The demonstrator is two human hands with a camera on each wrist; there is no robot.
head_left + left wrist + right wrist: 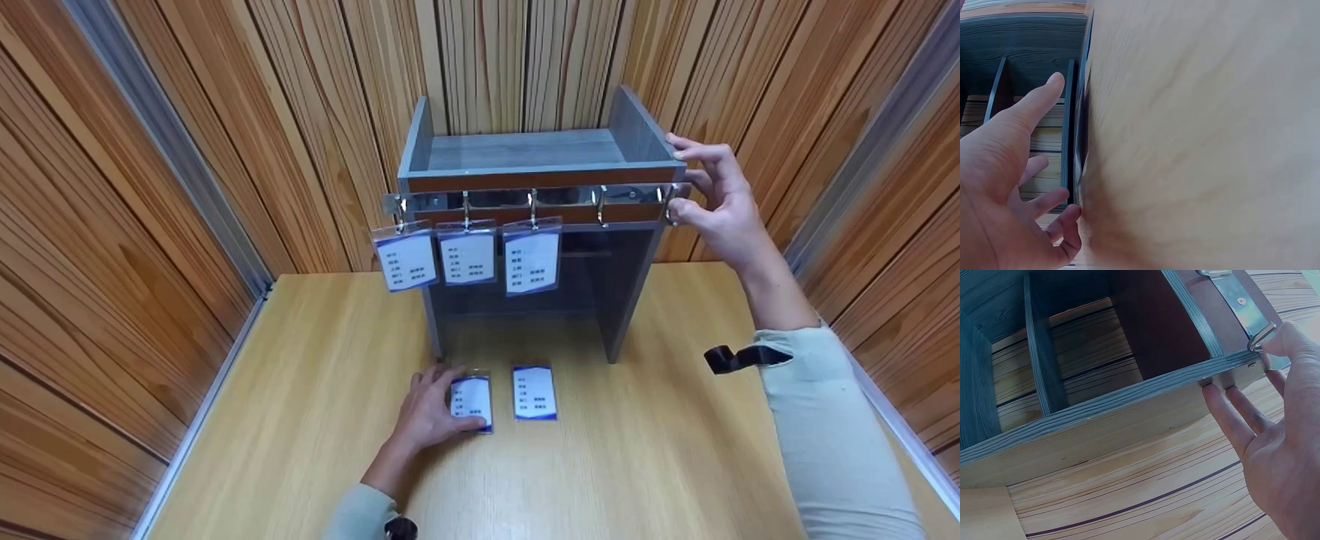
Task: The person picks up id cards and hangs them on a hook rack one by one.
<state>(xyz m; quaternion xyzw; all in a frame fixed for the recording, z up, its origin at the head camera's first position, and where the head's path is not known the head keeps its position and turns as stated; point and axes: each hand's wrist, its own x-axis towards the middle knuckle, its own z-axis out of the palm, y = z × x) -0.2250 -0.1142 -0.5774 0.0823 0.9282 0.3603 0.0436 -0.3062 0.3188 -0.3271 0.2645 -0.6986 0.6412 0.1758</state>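
Observation:
On the table lie two clear-sleeved name badges with white cards and blue trim. My left hand (429,409) spreads around the left badge (472,397), fingers at its upper end and thumb by its lower edge. The right badge (534,393) lies beside it. My right hand (716,191) rests at the upper right corner of a grey wooden shelf (521,150). Its fingertips (1213,391) touch the outer side panel, while its thumb is at the end hook (1261,336). Three more badges hang from the metal hook rail (555,197).
The fourth hook (601,206) from the left carries no badge. The shelf stands on the wooden table (300,420) against a slatted wood wall (330,135). Wood-panelled sides with metal strips border the table. A dark strap (746,358) sticks out from the right sleeve.

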